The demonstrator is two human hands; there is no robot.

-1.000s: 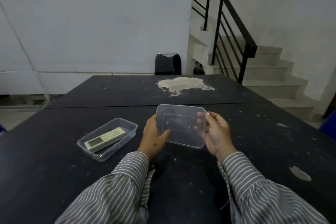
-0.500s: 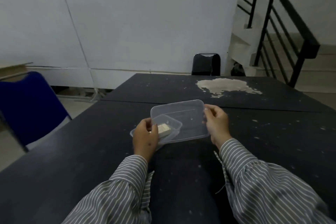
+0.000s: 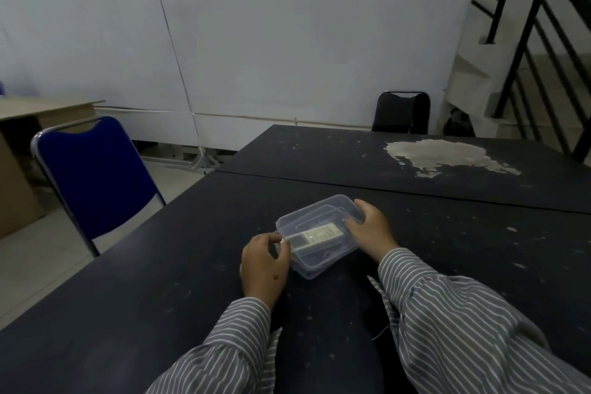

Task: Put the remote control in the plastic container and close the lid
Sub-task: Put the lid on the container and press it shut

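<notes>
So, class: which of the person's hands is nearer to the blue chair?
Left. The left hand holds the container's near-left corner, on the side toward the blue chair. The right hand grips the far-right end, farther away.

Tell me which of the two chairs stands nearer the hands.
The blue chair, at the table's left edge. The black chair stands beyond the far end, against the white wall.

A plain workroom or hall: 2 worn black tables (image 3: pixel 415 169), folding chairs (image 3: pixel 92 176), bare white wall (image 3: pixel 287 25), staircase (image 3: pixel 543 25) far right.
</notes>
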